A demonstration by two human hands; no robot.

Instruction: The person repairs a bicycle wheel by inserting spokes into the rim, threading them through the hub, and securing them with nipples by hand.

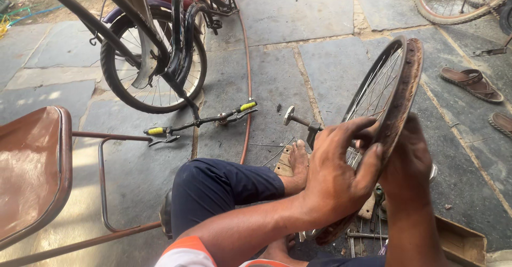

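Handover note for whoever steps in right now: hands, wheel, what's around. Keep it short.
Left hand: fingers wrapped over the rusty rim of the bare bicycle wheel, thumb side toward the spokes.
Right hand: gripping the same rim from the far side.
Wheel: held upright between the knees, no tyre on it, low edge near the ground.
Around: upside-down bicycle ahead left, loose spokes and small tools on the stone floor by the foot, wooden box at right, metal chair at left.
Done or left: cannot be told from this view.

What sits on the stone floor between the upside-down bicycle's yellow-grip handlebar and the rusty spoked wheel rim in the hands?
Head view: a thin reddish hose along the paving, then a threaded axle stand.
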